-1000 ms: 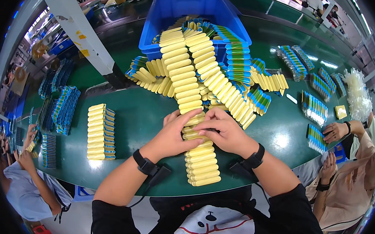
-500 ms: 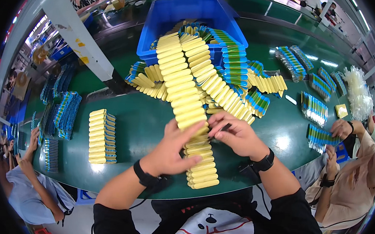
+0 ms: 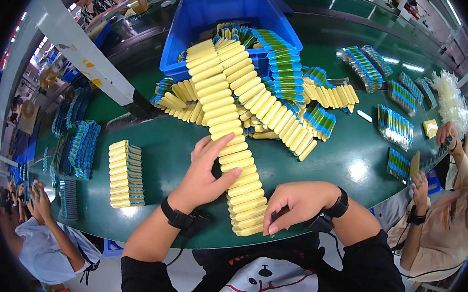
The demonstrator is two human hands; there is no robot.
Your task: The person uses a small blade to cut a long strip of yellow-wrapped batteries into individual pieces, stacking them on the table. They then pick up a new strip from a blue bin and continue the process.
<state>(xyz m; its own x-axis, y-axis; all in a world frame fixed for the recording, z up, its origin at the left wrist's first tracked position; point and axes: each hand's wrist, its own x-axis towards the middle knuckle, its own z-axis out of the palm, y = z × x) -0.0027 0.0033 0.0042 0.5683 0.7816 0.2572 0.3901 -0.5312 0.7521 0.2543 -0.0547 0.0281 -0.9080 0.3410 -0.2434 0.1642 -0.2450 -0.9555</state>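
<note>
A long strip of joined yellow sachets with rounded ends point(image 3: 219, 106) runs from the blue bin point(image 3: 235, 8) toward me. Its near end point(image 3: 248, 209) lies folded in layers on the table. My left hand point(image 3: 202, 168) rests on the strip's left side, fingers and thumb spread over the sachets. My right hand point(image 3: 300, 205) is bent down beside the folded end. Its fingers close round a small dark object point(image 3: 279, 213), mostly hidden, whose kind I cannot make out. A second yellow strip point(image 3: 271, 113) slants off to the right.
A folded yellow-and-blue stack point(image 3: 126, 174) stands at left. Blue-green bundles point(image 3: 362, 68) and clear plastic bags point(image 3: 450, 99) lie at right. More blue bundles point(image 3: 82, 149) lie far left. A white post point(image 3: 81, 43) rises at upper left. People work on both sides.
My right hand has moved from the strip's middle down to its folded near end. My left hand has slid up and left along the strip, and its fingers have spread.
</note>
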